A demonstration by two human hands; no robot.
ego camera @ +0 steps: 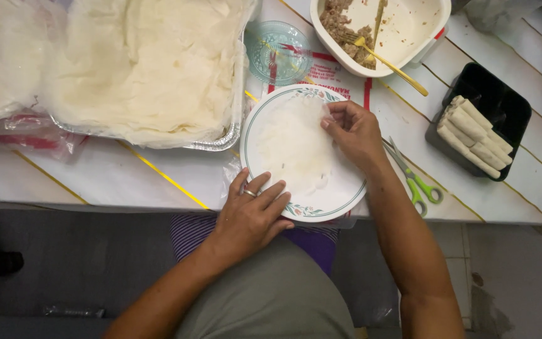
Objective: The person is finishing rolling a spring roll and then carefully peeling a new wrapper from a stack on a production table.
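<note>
Wrapper (293, 147) lies flat on our plate (346, 198); our right hand (354, 133) pinches its three o'clock edge, our left hand (252, 216) rests open-fingered at seven o'clock, touching the rim.

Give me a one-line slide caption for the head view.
Left hand and right hand spread a thin wrapper on a plate.

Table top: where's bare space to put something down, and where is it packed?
Free: the table strip between the foil tray and the near edge, left of the plate; also a patch right of the scissors, below the black tray. Crowded: around the plate, with left hand, right hand, glass dish and filling bowl.
</note>
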